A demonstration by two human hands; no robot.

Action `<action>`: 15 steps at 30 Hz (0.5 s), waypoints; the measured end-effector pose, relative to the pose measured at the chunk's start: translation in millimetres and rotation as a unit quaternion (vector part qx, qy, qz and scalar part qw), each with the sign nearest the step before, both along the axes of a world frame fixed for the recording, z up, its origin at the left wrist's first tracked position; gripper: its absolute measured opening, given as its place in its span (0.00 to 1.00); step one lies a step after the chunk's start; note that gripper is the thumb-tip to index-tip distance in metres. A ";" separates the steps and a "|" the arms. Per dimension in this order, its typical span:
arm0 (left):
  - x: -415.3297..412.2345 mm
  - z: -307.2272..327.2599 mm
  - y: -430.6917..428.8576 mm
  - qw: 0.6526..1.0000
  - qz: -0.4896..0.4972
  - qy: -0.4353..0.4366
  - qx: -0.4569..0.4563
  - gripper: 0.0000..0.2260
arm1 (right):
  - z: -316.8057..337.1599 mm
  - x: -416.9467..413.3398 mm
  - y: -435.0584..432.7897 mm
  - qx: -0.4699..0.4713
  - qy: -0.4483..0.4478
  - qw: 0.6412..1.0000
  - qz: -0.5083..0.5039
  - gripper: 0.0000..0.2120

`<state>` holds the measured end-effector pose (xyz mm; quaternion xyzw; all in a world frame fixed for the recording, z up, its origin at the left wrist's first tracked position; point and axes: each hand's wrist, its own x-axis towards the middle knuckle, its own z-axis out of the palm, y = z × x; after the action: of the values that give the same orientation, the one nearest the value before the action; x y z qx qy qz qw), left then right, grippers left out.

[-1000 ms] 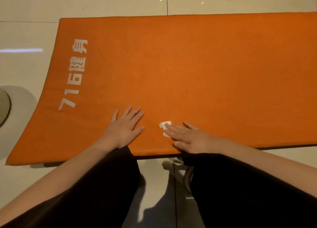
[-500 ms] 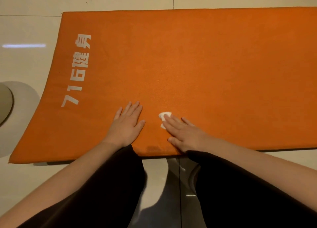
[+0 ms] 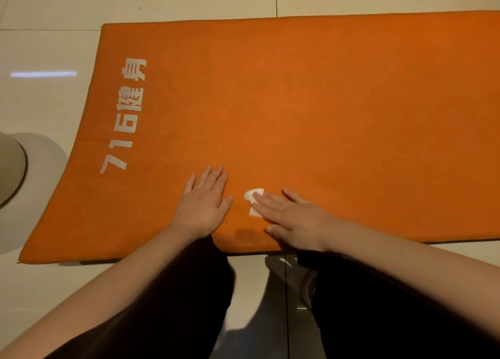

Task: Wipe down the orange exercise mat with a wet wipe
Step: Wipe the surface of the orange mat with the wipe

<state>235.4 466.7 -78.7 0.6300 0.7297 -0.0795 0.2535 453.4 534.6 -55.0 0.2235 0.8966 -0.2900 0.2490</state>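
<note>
We see the orange mat (image 3: 311, 109) flat on the floor (image 3: 48, 47), long axis left-right. Right hand (image 3: 292, 218) presses the wet wipe (image 3: 253, 200) with flat fingers near the mat's front edge; left hand (image 3: 204, 201) rests flat, fingers straight, just beside it.

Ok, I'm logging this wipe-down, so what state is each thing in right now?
Mat: unrolled, lying flat on the tiled floor.
Dark patch: at the mat's near edge, looks damp.
Wipe: bunched small, on the mat, mostly under the right hand's fingers.
Right hand: flat, fingers straight, pressing the wipe.
Left hand: flat, palm down on the mat, holding nothing.
</note>
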 end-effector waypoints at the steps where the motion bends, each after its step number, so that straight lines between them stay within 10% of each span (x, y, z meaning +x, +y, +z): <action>1: -0.4 -0.6 0.4 1.000 0.001 0.001 -0.003 0.28 | -6.8 -3.3 9.6 0.029 -0.012 0.999 -0.020 0.28; 15: -13.0 -15.8 30.5 0.999 0.014 0.030 0.017 0.28 | -26.9 -24.4 39.0 0.107 -0.024 0.985 -0.135 0.33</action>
<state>222.3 497.1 -94.5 0.6215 0.7469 -0.0821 0.2219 429.0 573.6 -81.9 0.3748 0.8779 -0.2177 0.2036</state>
